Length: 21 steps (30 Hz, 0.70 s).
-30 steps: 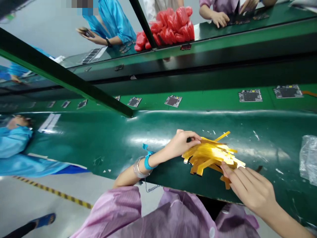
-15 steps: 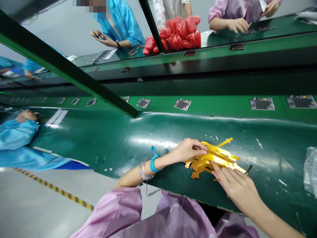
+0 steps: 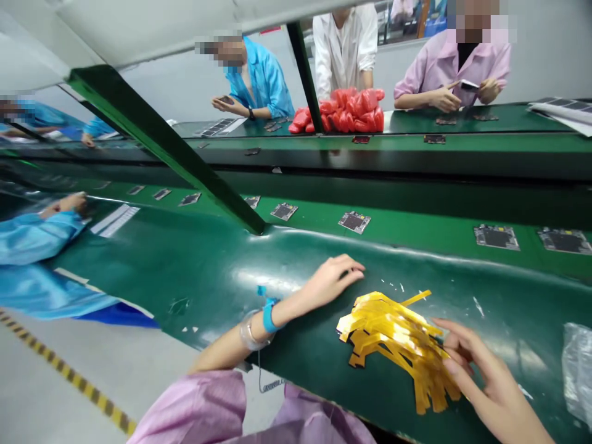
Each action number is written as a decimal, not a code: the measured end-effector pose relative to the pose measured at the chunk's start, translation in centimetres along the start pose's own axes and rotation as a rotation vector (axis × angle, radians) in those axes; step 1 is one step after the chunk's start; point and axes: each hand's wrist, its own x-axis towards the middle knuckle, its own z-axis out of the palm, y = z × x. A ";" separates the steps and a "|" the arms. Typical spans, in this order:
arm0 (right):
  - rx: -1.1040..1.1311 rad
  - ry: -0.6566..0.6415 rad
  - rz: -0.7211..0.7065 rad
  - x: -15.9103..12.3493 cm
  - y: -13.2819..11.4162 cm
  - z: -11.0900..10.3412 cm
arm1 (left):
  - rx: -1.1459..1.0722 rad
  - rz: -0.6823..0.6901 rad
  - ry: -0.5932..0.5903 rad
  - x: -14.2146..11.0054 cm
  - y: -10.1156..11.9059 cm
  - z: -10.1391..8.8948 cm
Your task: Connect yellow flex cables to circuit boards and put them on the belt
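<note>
A loose pile of shiny amber film strips (image 3: 391, 333), some with dark ends, lies fanned out on the green bench mat (image 3: 208, 265). My left hand (image 3: 335, 279) is just beyond the pile's left end, apart from it, with its fingers stretched out and nothing in them. On that wrist sit a blue strap (image 3: 269, 316) and a clear band (image 3: 248, 333). At the right end of the strips is my right hand (image 3: 485, 370), thumb and forefinger apart, fingertips against or very near the strip ends. Its other fingers curl partly out of sight.
Circuit boards (image 3: 354, 221) lie spaced along the green strip beyond the mat. A slanted green post (image 3: 185, 166) comes down at its edge. Clear plastic packaging (image 3: 577, 364) lies at far right. Co-workers sit opposite, near red bundles (image 3: 356, 111); a blue sleeve (image 3: 41, 237) is at left.
My left hand has come off the strips and moved left. My right hand has shifted right to their ends, and the strips are more spread out, towards me. The camera view has tilted up.
</note>
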 end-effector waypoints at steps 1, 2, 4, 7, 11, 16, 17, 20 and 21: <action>0.057 0.019 0.027 -0.1 0.7 -0.2 | 0.114 -0.036 0.036 0.6 -1.7 -1.3; 0.116 0.042 0.060 -0.1 1.4 -0.4 | 0.247 -0.101 0.056 1.2 -3.5 -2.7; 0.244 0.086 0.120 -0.2 3.2 -0.6 | 0.367 -0.226 0.102 2.3 -7.5 -5.6; 0.412 0.074 0.161 0.0 5.3 -0.6 | 0.438 -0.380 0.142 3.5 -13.1 -9.5; 0.474 0.077 0.177 0.8 5.6 -0.5 | 0.411 -0.455 0.042 4.7 -17.8 -13.2; 0.573 0.094 0.234 1.8 4.6 -0.5 | 0.313 -0.434 -0.093 5.7 -19.9 -15.5; 0.563 0.096 0.232 1.9 4.5 -0.5 | 0.296 -0.436 -0.102 5.8 -20.0 -15.6; 0.518 0.131 0.203 2.2 4.0 -0.2 | 0.253 -0.442 -0.091 6.2 -19.8 -15.8; 0.519 0.160 0.197 2.3 3.7 0.0 | 0.245 -0.444 -0.073 6.4 -19.5 -15.9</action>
